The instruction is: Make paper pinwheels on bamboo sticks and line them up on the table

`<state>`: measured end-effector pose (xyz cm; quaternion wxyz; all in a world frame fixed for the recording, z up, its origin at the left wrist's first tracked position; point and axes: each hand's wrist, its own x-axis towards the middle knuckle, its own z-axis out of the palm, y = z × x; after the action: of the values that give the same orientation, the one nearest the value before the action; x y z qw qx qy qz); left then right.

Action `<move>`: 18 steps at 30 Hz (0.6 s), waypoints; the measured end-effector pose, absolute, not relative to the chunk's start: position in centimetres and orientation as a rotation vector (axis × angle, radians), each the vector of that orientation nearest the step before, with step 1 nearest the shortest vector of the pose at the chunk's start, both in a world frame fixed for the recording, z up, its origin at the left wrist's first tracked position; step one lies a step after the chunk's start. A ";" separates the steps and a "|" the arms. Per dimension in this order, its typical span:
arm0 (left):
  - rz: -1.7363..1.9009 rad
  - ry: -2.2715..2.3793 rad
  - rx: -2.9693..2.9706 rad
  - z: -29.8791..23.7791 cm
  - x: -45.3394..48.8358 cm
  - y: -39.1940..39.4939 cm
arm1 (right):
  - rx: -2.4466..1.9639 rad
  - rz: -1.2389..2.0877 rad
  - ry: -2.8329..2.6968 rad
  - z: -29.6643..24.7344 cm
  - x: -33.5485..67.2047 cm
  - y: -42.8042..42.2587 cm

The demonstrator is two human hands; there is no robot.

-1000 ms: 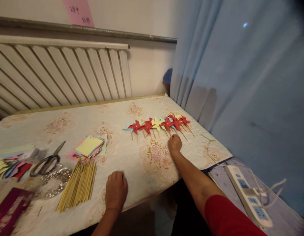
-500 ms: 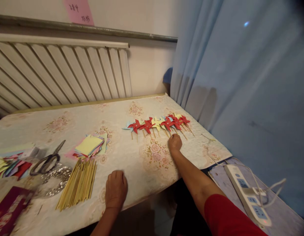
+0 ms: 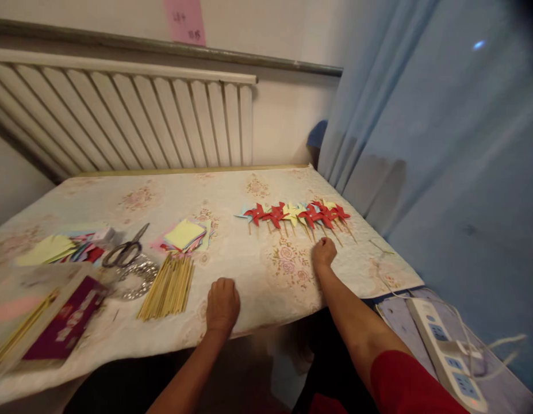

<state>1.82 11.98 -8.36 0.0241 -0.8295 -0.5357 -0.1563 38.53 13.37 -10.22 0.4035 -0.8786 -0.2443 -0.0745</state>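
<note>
My left hand (image 3: 223,306) rests on the table's near side, fingers curled into a loose fist with nothing seen in it. My right hand (image 3: 325,253) is closed too, on the tablecloth just below the stick ends of the paper pinwheels (image 3: 310,216). No object shows in its fingers, though their undersides are hidden. The pinwheels, red, yellow and light blue, lie in an overlapping row with their sticks toward me. Left of my left hand is a bundle of thin wooden sticks (image 3: 168,288). Behind that sits a stack of coloured paper squares (image 3: 185,236).
Further left lie black-handled scissors (image 3: 127,250), a clear container of shiny metal pieces (image 3: 137,279), paper scraps (image 3: 83,247) and a purple box (image 3: 65,319). A power strip (image 3: 449,356) with white cables is at the right. A radiator (image 3: 163,115) and blue curtain (image 3: 404,144) border the table.
My view has swung left, so more of the table's left side shows and things sit further right in the picture. My right hand stays below the pinwheels. Both hands remain closed.
</note>
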 end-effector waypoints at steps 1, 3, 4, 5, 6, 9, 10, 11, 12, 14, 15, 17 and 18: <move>-0.483 -1.670 -2.571 -8.3 1.8 11.9 | -2.211 -0.180 -0.613 -10.3 38.3 13.0; -0.485 -1.699 -2.595 -8.1 1.9 11.7 | -2.194 -0.161 -0.612 -10.4 37.6 12.2; -0.492 -1.724 -2.602 -8.0 1.9 11.6 | -2.186 -0.153 -0.612 -10.4 37.3 11.8; -0.505 -1.740 -2.614 -8.0 1.9 11.5 | -2.179 -0.146 -0.611 -10.5 36.8 11.4; -0.518 -1.758 -2.617 -7.9 1.8 11.5 | -2.174 -0.138 -0.611 -10.5 36.4 11.0; -0.534 -1.750 -2.608 -7.9 1.8 11.3 | -2.163 -0.117 -0.620 -10.6 34.8 9.8; -0.533 -1.748 -2.602 -8.0 1.8 11.2 | -2.160 -0.110 -0.629 -10.6 34.2 9.5; -0.533 -1.747 -2.601 -8.0 1.7 11.2 | -2.157 -0.101 -0.643 -10.7 33.5 9.2; -0.536 -1.750 -2.603 -8.0 1.7 11.1 | -2.154 -0.091 -0.661 -10.8 32.8 8.8; -0.559 -1.756 -2.616 -8.1 1.7 11.0 | -2.145 -0.068 -0.712 -10.9 31.2 8.3; -0.577 -1.760 -2.622 -8.1 1.7 11.0 | -2.139 -0.056 -0.745 -11.0 30.4 8.1; -0.613 -1.772 -2.635 -8.0 1.7 10.9 | -2.124 -0.036 -0.823 -11.0 28.6 7.7; -0.626 -1.777 -2.643 -8.0 1.6 10.8 | -2.116 -0.030 -0.865 -11.0 27.7 7.6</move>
<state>1.63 10.84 -8.04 -0.0520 -0.8131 -0.5468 -0.1928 27.69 7.58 -11.03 0.4148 -0.8422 -0.3441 -0.0121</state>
